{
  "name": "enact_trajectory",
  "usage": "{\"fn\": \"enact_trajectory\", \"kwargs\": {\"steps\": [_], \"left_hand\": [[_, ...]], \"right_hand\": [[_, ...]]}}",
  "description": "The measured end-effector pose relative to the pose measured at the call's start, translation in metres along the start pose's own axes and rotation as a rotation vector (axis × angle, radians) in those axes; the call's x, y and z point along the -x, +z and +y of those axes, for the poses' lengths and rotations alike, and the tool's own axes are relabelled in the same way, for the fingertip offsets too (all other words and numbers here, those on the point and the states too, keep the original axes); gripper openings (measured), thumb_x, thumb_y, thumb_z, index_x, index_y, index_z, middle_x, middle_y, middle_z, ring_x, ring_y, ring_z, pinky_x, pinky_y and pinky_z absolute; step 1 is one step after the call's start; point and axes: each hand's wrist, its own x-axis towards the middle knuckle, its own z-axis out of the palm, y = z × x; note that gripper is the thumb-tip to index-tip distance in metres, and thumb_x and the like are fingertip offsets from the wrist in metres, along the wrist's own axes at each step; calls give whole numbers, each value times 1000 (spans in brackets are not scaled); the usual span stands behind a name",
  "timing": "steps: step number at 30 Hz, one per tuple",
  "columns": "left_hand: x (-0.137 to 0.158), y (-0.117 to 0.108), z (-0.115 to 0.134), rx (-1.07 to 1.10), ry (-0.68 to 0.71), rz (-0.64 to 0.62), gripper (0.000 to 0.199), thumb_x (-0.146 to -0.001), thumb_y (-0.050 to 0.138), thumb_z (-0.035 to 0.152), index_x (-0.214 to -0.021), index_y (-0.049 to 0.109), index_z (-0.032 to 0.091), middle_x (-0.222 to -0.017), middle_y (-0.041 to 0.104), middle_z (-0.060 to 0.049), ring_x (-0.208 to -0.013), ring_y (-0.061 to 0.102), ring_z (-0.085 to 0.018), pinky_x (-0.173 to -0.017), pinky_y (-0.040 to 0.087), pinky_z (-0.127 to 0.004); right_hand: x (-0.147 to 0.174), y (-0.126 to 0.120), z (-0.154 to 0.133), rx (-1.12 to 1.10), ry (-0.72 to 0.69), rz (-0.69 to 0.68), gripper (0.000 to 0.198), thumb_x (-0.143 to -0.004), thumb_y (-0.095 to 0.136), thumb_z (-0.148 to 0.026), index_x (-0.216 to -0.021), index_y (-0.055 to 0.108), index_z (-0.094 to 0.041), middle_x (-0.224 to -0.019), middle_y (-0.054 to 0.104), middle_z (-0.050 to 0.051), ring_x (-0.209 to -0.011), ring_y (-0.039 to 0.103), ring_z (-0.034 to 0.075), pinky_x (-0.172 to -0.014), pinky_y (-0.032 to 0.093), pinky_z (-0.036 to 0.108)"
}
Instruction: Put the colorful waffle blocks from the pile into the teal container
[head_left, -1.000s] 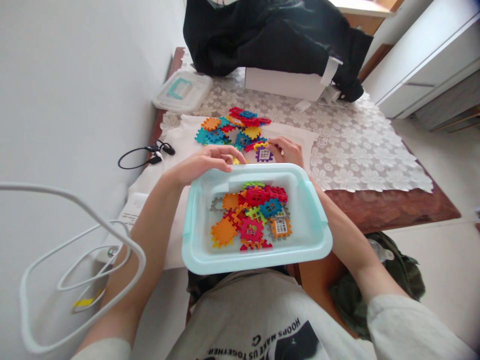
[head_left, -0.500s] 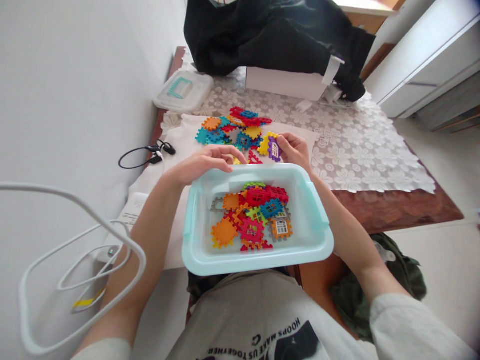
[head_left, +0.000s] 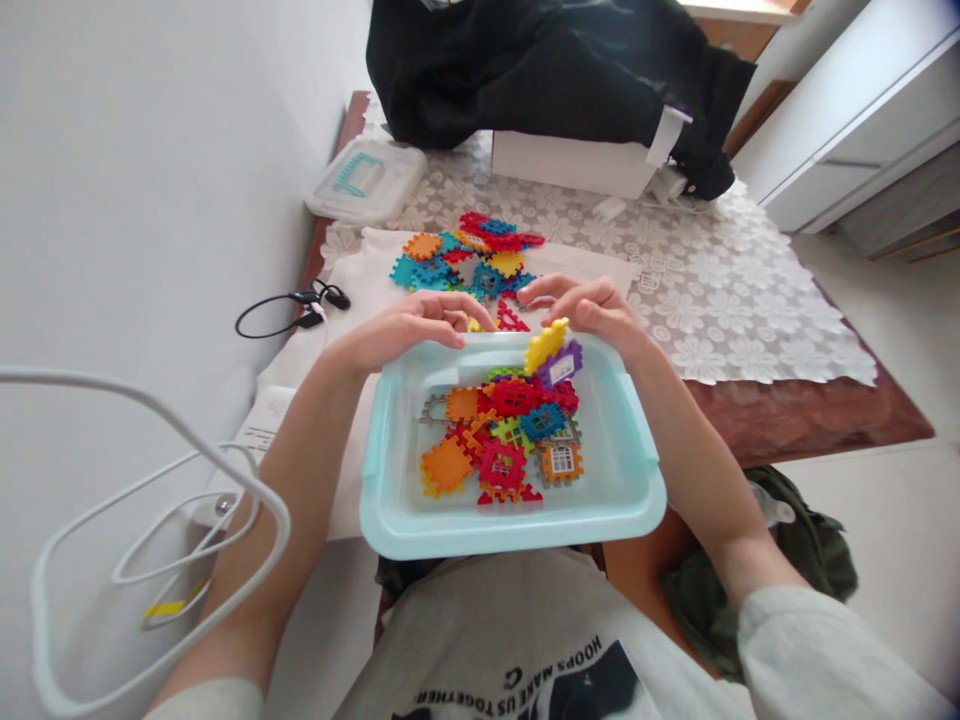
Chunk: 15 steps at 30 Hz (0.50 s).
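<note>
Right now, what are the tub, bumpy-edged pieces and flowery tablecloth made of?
Tub: likely plastic, smooth with a soft sheen and rounded rim. Pieces: probably smooth plastic, brightly coloured with crisp notched edges. Tablecloth: perhaps lace, matte with scalloped edges, though possibly printed vinyl.

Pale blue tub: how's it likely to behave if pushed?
The tub is probably stiff: its rectangular shape shows no sag. Likely light for its size, as the toothed pieces inside look thin. Those, loosely heaped, may slide if it tilts.

Brown table, lace cloth over; lid, white box, pale sheet atop.
</note>
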Motion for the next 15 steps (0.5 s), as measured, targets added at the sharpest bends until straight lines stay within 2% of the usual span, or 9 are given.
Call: {"fn": "enact_trajectory", "kwargs": {"steps": [1,4,7,9,10,13,15], "left_hand": [[0,0,-1,2,1,2,34,-78,79,26,-111,79,17,-71,50,3,-62,43,-12,-56,31,-24],[-1,-1,-2,7,8,6,33,-79,80,25,-111,79,17,-72,51,3,-62,44,-12,-55,30,-24],[0,-1,-2,13,2,3,32,-79,80,26,-110,79,18,-72,50,3,-61,44,-11,-54,29,-24],[0,-1,-1,11,2,10,32,-78,80,26,-109,79,18,-72,49,3,-61,43,-12,-55,29,-24],[0,0,0,6,4,15,32,-78,80,26,-109,80,18,-72,49,3,-62,43,-12,-55,30,-24],[0,1,1,-7,2,25,33,-76,81,27,-108,80,17,-73,50,3,-64,43,-12,-56,30,-24],[0,1,2,-7,2,24,34,-75,81,28,-108,79,17,-72,49,3,-63,42,-12,-56,30,-24]], "right_hand": [[-1,0,2,17,-1,21,55,-91,71,-80,-82,86,-29,-110,82,8,-106,77,26,-100,63,47],[-5,-2,18,171,-7,208,67,-101,47,-84,-99,88,-31,-119,82,9,-113,76,28,-105,61,50],[-7,-7,45,581,-3,285,63,-99,60,-78,-134,80,-30,-144,74,11,-136,67,33,-120,52,56],[-6,-12,63,849,18,212,73,-92,74,-74,-149,71,-29,-161,62,12,-151,54,39,-129,41,62],[-5,-15,71,941,44,148,73,-91,78,-71,-149,71,-29,-165,59,12,-153,51,40,-130,38,64],[-3,-20,84,1091,87,-15,53,-92,81,-59,-136,78,-30,-164,60,11,-151,52,41,-128,40,63],[-4,-21,84,1122,65,-51,41,-95,79,-54,-128,80,-30,-157,65,10,-145,56,39,-124,44,59]]}}
